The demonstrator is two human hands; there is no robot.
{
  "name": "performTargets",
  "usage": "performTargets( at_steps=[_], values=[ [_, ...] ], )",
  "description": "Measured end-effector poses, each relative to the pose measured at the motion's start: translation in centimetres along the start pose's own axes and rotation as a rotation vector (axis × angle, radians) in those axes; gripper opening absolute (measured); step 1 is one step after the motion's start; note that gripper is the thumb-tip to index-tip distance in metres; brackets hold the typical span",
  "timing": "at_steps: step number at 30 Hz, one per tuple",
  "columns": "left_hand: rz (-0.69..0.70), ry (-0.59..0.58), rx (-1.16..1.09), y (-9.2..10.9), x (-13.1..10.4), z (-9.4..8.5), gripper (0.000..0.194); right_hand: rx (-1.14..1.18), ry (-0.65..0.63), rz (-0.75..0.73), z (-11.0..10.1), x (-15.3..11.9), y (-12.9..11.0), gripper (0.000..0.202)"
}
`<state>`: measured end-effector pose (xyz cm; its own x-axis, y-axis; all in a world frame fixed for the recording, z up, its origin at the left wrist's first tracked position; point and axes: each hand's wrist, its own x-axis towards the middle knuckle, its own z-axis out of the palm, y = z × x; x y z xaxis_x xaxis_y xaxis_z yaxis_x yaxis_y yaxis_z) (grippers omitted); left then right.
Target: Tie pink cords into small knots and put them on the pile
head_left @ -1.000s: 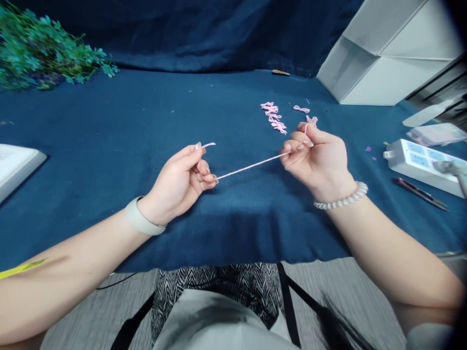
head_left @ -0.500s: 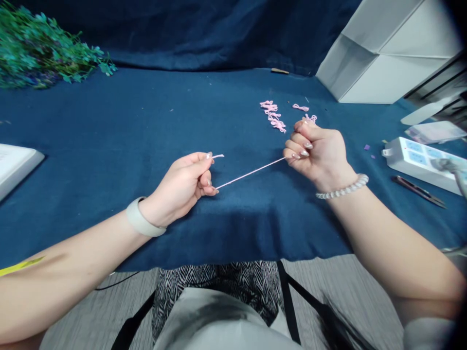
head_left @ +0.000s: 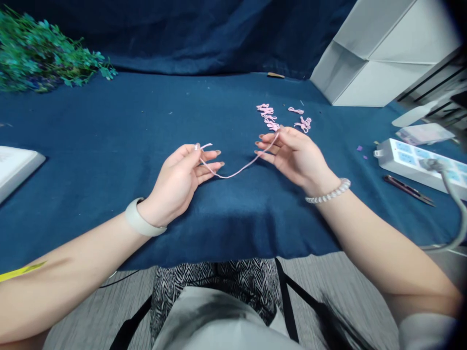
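Observation:
A thin pink cord [head_left: 237, 171] sags in a slack curve between my two hands above the dark blue cloth. My left hand [head_left: 182, 177] pinches one end between thumb and forefinger, with a short tail sticking out past the fingertips. My right hand [head_left: 292, 153] holds the other end with its fingers spread loosely. Just beyond my right hand lie several small pink knotted cord pieces [head_left: 270, 116] on the cloth.
A blue cloth covers the table [head_left: 109, 136]. A white power strip [head_left: 419, 165] with a grey cable and dark snips [head_left: 406, 189] lie at the right. White boxes [head_left: 379, 53] stand at the back right, green foliage [head_left: 40, 53] at the back left, a white tray [head_left: 14, 165] at the left edge.
The cord was pulled taut between closed hands; now my hands have come closer together, the fingers have loosened and the cord hangs slack.

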<state>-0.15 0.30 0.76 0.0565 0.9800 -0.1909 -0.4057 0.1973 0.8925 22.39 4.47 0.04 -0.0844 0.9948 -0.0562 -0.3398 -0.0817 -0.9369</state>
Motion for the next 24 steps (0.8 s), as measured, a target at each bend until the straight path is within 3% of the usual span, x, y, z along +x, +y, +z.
performTargets(
  at_steps=[6,10,19,24],
  values=[
    [0.094,-0.028,-0.076,0.3,0.6,-0.4,0.011,-0.072,0.118,-0.177,-0.2,0.3,0.0,0.015],
    [0.106,-0.046,-0.171,1.3,1.5,-1.0,0.012,0.051,0.266,-0.154,-1.4,1.3,-0.2,0.020],
    [0.079,0.224,-0.266,1.3,2.3,-1.5,0.021,-0.030,0.512,-0.197,-2.8,3.0,-0.1,0.015],
    [0.114,0.249,-0.295,1.4,2.1,-1.3,0.023,-0.077,0.571,-0.160,-2.9,3.2,0.4,0.015]
  ],
)
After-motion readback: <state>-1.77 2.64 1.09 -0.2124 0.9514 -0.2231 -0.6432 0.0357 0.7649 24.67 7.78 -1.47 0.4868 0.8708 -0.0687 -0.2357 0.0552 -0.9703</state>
